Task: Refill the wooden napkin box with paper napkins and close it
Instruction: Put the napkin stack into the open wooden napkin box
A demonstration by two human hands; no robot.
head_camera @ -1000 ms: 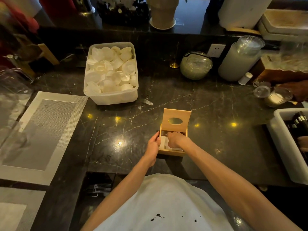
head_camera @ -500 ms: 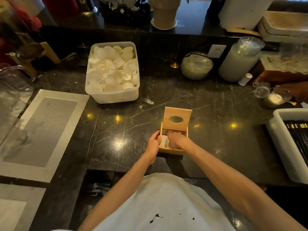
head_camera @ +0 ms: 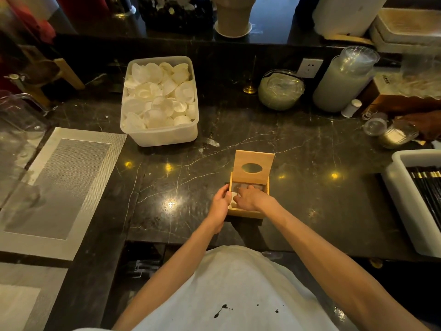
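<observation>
A small wooden napkin box (head_camera: 245, 213) stands on the black marble counter, near its front edge. Its hinged lid (head_camera: 253, 168), with an oval slot, stands raised at the far side. White paper napkins (head_camera: 234, 196) lie inside, mostly hidden by my hands. My right hand (head_camera: 248, 198) is inside the box, palm down, pressing on the napkins. My left hand (head_camera: 220, 201) grips the box's left wall, thumb over the rim.
A white plastic tub (head_camera: 164, 136) of white shell-like dishes sits behind left. A woven placemat (head_camera: 57, 187) lies at left. A white bin (head_camera: 401, 201) of black chopsticks stands at right. Jars, cup stacks and another person's hand (head_camera: 422, 125) are at back right.
My right hand has pushed slightly deeper and farther into the box. The left hand keeps its hold on the box's side. The lid stays raised.
</observation>
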